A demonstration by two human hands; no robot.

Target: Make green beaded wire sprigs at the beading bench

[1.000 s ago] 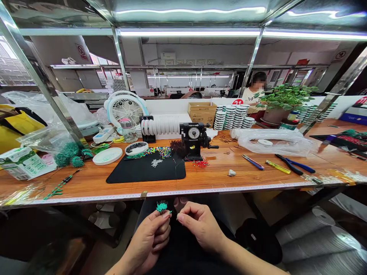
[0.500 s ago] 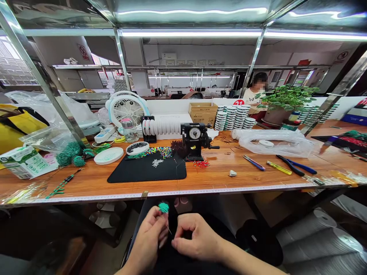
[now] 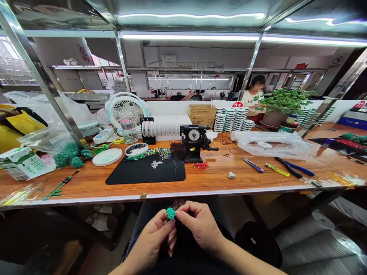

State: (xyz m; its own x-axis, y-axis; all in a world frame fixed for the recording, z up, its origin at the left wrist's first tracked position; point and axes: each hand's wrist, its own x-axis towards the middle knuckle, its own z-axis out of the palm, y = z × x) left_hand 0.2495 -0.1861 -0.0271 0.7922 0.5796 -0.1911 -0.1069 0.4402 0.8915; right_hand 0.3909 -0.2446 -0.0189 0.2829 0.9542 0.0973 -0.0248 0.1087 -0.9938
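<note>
A small teal beaded piece [image 3: 170,213] is pinched between the thumb and fingers of my left hand [image 3: 155,236], over my lap and below the table's front edge. My right hand [image 3: 202,225] is closed, its thumb and index fingertips pressed together at the right side of the beaded piece. Whatever those fingertips pinch is too small to make out. On the table beyond, a black mat [image 3: 146,172] bears silver bits [image 3: 156,164] and multicoloured beads [image 3: 163,153].
Behind the mat stands a black winding machine [image 3: 195,143] with a dial. Pliers [image 3: 292,167], a yellow tool [image 3: 277,169] and tweezers [image 3: 252,164] lie at right. At left are a white dish [image 3: 107,157] and a carton [image 3: 24,164]. A person [image 3: 255,95] sits behind a plant.
My right hand has moved up to the beaded piece. My left hand has shifted slightly right and lower with the piece, which now shows its rounded beaded face.
</note>
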